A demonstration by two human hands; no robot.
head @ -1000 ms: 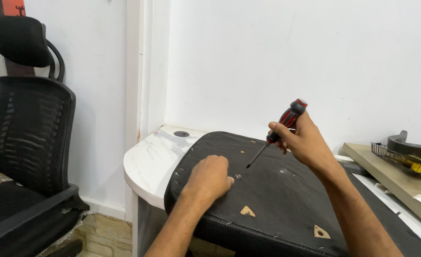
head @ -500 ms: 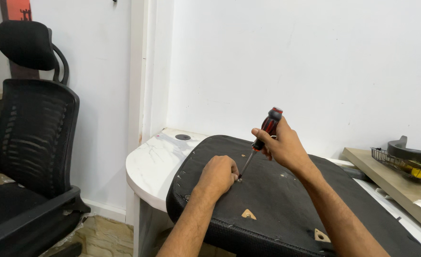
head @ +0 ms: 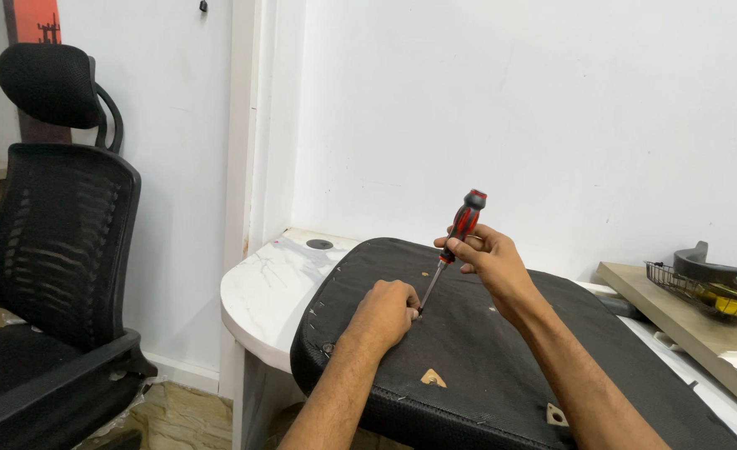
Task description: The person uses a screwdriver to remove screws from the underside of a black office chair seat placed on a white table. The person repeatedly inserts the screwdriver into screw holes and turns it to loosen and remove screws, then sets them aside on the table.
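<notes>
A black chair seat [head: 477, 358] lies upside down on a white marble-look desk [head: 268, 279]. My right hand [head: 483, 254] grips a red and black screwdriver [head: 454, 237], held nearly upright with its tip down on the seat's underside. My left hand [head: 383, 310] rests as a loose fist on the seat, its fingertips pinched right at the screwdriver's tip, where a small screw sits mostly hidden. Tan wood shows through small cut-outs [head: 433, 378] in the fabric.
A black mesh office chair [head: 47, 250] stands to the left on the floor. A wooden shelf [head: 685, 321] at the right carries a wire basket [head: 702, 287] with a black curved part and yellow items. The white wall is close behind the desk.
My right hand brought the screwdriver down and left from mid-air until its tip met the screw by my left fingers, then stood it more upright. My left hand barely moved.
</notes>
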